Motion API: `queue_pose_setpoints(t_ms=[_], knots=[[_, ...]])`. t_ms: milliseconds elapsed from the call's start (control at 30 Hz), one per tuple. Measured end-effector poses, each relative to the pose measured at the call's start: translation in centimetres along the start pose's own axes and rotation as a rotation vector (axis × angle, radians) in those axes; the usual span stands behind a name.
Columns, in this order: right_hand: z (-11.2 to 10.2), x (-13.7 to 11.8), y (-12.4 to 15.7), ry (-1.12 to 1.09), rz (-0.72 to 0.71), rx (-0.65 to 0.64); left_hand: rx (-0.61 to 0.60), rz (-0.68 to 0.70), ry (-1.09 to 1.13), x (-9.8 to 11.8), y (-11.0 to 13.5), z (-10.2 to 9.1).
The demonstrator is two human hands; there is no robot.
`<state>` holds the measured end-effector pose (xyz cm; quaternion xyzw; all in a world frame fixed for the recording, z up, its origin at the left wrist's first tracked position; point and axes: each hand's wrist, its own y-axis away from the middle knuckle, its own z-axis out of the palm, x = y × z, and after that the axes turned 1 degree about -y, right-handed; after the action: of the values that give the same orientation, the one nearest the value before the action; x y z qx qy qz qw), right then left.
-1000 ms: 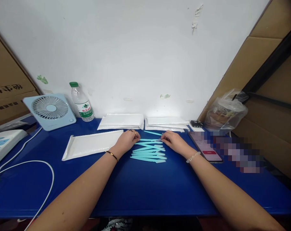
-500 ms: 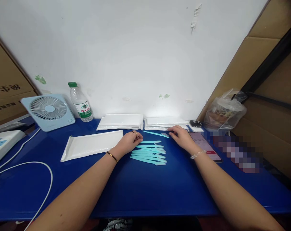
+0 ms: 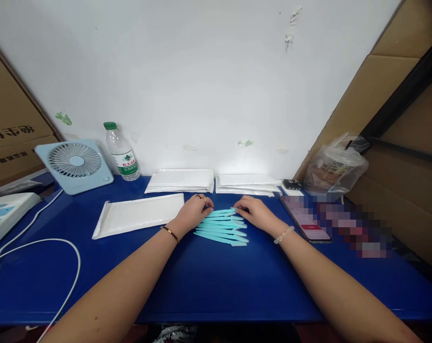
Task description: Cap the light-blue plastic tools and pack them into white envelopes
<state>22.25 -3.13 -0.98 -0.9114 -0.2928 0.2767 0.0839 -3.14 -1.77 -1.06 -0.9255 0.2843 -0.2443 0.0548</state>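
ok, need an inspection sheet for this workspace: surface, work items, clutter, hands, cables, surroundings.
Surface: blue tabletop.
Work items: turquoise tools, fanned in a row; flat white packet to their left; two white stacks by the wall.
Clutter: fan, upright bottle, phone, bagged cup; pixelated patch at right, unreadable.
Hands: left hand at the tools' left ends, right hand at the farthest tools' right ends; grip unclear.
Cables: white cable, looped at left.
Surroundings: scuffed white wall; cardboard both sides.
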Motion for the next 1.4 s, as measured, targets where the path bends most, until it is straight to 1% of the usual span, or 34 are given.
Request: queue_pose_setpoints(t_ms=[67,200,267,333,433,533,600,700,767,900,1000,1100,1233,1400], knots=[[-0.4,0.5,0.2,-0.054,0.069,0.011,-0.028,-0.029,0.005,0.1,0.0,-0.1],[-1.1,2.6,0.7,-0.198,0.240,0.020,-0.030,-0.053,0.046,0.0,0.1,-0.2],[-1.2,3.4,1.0,-0.226,0.277,0.012,-0.034,-0.063,0.052,-0.1,0.1,-0.2],[-1.3,3.8,1.1,-0.202,0.276,0.015,-0.039,-0.069,0.044,-0.1,0.2,-0.1],[-1.5,3.3,1.3,-0.148,0.277,0.015,-0.038,-0.070,0.035,0.1,0.2,-0.3],[-1.9,2.2,1.4,-0.118,0.298,-0.001,-0.018,-0.050,0.021,0.9,0.6,-0.6],[-2.0,1.5,1.5,-0.102,0.313,0.002,-0.048,-0.017,-0.015,1.8,1.2,-0.5],[-1.8,0.9,1.6,-0.038,0.312,0.036,-0.186,0.009,-0.098,3.2,2.3,0.3],[-1.6,0.6,1.6,0.008,0.296,0.058,-0.244,0.003,-0.149,3.8,2.8,1.1],[-1.6,-0.3,1.7,0.079,0.300,0.080,-0.222,-0.003,-0.208,4.0,3.1,2.2],[-1.6,-0.8,1.7,0.098,0.277,0.038,-0.224,-0.001,-0.218,3.9,3.0,2.1],[-1.7,-0.8,1.5,0.110,0.251,0.018,-0.232,0.002,-0.224,4.2,3.0,1.7],[-2.0,0.0,1.5,0.105,0.259,0.049,-0.279,0.007,-0.219,4.9,3.0,1.2],[-1.6,0.7,1.5,-0.021,0.216,0.077,-0.266,0.039,-0.214,4.7,3.0,1.5]])
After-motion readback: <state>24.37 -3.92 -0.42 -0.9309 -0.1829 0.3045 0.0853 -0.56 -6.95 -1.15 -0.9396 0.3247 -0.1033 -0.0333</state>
